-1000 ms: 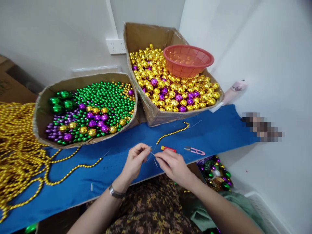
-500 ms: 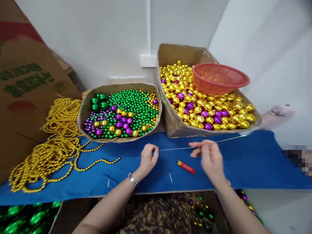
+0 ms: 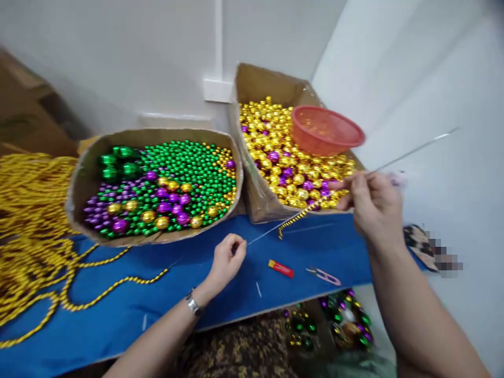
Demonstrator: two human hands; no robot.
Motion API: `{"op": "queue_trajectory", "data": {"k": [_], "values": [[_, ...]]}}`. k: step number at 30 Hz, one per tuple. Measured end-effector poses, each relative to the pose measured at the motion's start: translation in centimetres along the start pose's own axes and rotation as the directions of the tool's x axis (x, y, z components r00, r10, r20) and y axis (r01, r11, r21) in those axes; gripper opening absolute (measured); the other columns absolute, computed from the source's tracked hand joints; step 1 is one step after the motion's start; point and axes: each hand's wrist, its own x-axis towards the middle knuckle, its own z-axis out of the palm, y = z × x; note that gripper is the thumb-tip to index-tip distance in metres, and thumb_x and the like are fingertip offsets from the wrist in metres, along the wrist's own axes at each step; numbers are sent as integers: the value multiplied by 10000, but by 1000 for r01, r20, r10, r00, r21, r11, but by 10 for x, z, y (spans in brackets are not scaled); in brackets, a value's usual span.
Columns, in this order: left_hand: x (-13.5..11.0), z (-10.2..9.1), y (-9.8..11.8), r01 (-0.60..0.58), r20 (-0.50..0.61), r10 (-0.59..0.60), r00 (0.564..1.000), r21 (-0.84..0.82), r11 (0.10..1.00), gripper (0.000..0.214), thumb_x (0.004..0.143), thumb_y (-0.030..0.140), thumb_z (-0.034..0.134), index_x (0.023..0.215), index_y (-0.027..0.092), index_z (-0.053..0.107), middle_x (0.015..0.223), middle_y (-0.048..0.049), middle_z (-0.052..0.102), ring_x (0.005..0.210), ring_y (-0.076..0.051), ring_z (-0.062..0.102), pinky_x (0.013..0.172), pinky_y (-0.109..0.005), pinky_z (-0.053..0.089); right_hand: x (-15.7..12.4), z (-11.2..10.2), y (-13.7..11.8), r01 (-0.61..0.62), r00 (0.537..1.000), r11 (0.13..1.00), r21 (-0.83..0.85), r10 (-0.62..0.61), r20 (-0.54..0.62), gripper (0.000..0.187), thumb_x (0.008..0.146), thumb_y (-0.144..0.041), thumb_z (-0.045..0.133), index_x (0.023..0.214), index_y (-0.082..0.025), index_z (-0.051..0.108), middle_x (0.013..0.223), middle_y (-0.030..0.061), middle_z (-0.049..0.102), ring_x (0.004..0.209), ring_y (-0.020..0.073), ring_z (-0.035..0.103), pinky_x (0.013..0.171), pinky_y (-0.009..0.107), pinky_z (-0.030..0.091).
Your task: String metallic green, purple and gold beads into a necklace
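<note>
My left hand (image 3: 226, 260), a watch on its wrist, pinches the end of a thin thread (image 3: 263, 234) just above the blue cloth (image 3: 189, 283). My right hand (image 3: 372, 202) is raised to the right in front of the gold-bead box (image 3: 260, 197). It is closed on a long thin needle (image 3: 417, 149) that points up to the right. The thread runs taut between both hands. A short string of small gold beads (image 3: 297, 216) hangs on it near the right hand.
A box of green, purple and gold beads (image 3: 157, 181) sits left of the gold-bead box, which holds a red basket (image 3: 326, 128). Piled gold bead strands (image 3: 31, 220) lie at left. A red lighter (image 3: 281, 268) and snips (image 3: 325, 275) lie on the cloth.
My right hand has pulled away up and to the right with the needle, drawing the thread taut and lifting the short gold bead string. The left hand stays pinched on the thread's end.
</note>
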Motion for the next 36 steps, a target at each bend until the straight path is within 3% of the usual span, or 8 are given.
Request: {"op": "queue_trajectory", "data": {"k": [8, 15, 19, 22, 26, 30, 32, 36], "values": [[40, 18, 75, -108, 104, 131, 986, -200, 974, 140, 828, 239, 492, 702, 176, 498, 630, 34, 484, 549, -88, 440, 509, -201, 336, 88, -48, -91, 329, 934, 935, -131, -343, -104, 239, 951, -328, 415, 950, -126, 543, 734, -33, 680, 510, 12, 607, 390, 137, 285], [40, 19, 51, -240, 123, 239, 963, -2, 971, 129, 822, 197, 474, 697, 181, 500, 630, 33, 496, 541, -95, 458, 523, -212, 345, 111, -49, -118, 364, 924, 929, -64, -368, -101, 197, 923, -349, 346, 883, -210, 479, 657, -151, 573, 575, 0, 643, 427, 155, 214], [23, 4, 13, -321, 214, 264, 940, 306, 896, 130, 829, 159, 453, 720, 181, 521, 697, -8, 549, 672, -140, 534, 628, -245, 401, 73, -14, -125, 290, 957, 956, -44, -288, 47, 214, 997, -309, 291, 985, -200, 475, 511, -149, 446, 395, -11, 488, 402, 107, 274], [1, -15, -9, -339, 416, 90, 905, 578, 742, 156, 847, 145, 438, 771, 170, 572, 778, -58, 602, 746, -176, 571, 670, -272, 431, 21, 16, -109, 165, 965, 986, -23, -157, 212, 217, 1008, -343, 330, 1015, -205, 498, 518, -111, 435, 380, 13, 403, 394, 116, 329], [-22, -51, -14, -339, 519, -97, 849, 677, 653, 262, 927, 268, 402, 825, 166, 621, 833, -94, 631, 760, -203, 597, 640, -286, 442, -44, 59, -53, 165, 872, 981, -98, -98, 480, 212, 989, -319, 374, 1079, -220, 538, 593, -53, 506, 478, 78, 504, 453, 178, 418], [-20, -100, 6, -246, 449, -13, 893, 513, 822, 261, 944, 311, 407, 888, 197, 635, 800, -47, 645, 739, -158, 603, 663, -254, 435, -94, 100, -3, 93, 803, 992, -84, -25, 595, 254, 979, -292, 348, 1000, -213, 588, 716, 5, 633, 629, 126, 632, 562, 212, 496], [-7, -121, 11, -201, 337, 41, 941, 456, 867, 233, 937, 295, 428, 894, 198, 636, 793, -37, 650, 731, -146, 598, 673, -248, 433, -112, 115, 11, 55, 811, 997, -48, -17, 585, 261, 974, -298, 354, 997, -214, 601, 724, 11, 654, 619, 131, 640, 569, 213, 507], [32, -143, 0, -216, 186, 131, 974, 574, 790, 210, 920, 243, 441, 945, 186, 642, 852, -60, 643, 791, -176, 573, 725, -287, 433, -132, 129, 21, -11, 840, 1000, -11, 15, 542, 252, 965, -308, 380, 1003, -215, 610, 709, 12, 653, 597, 137, 639, 567, 212, 514]]}}
